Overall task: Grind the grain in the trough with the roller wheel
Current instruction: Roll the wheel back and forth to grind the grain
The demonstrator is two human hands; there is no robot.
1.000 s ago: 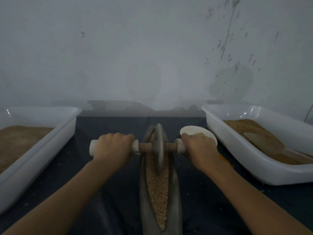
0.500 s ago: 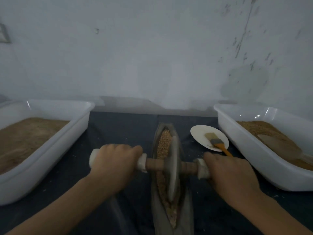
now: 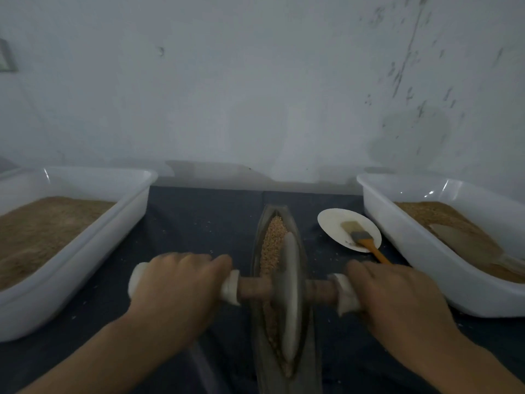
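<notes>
A narrow boat-shaped trough (image 3: 262, 223) lies lengthwise on the dark cloth in front of me, with tan grain (image 3: 272, 234) showing in its far half. The grey roller wheel (image 3: 290, 297) stands upright in the near half of the trough, on a wooden axle with white-wrapped ends. My left hand (image 3: 176, 288) grips the left handle and my right hand (image 3: 397, 305) grips the right handle. The wheel hides the grain beneath it.
A white tub (image 3: 85, 251) of brown meal stands at the left. Another white tub (image 3: 412, 245) at the right holds grain and a wooden scoop (image 3: 466, 245). A small white plate (image 3: 332, 223) with an orange-handled brush (image 3: 366, 243) sits between trough and right tub. A wall stands behind.
The wheel has rolled from the far end of the trough toward me, both hands drawing the axle back. The plate and brush, hidden before by my right hand, now show.
</notes>
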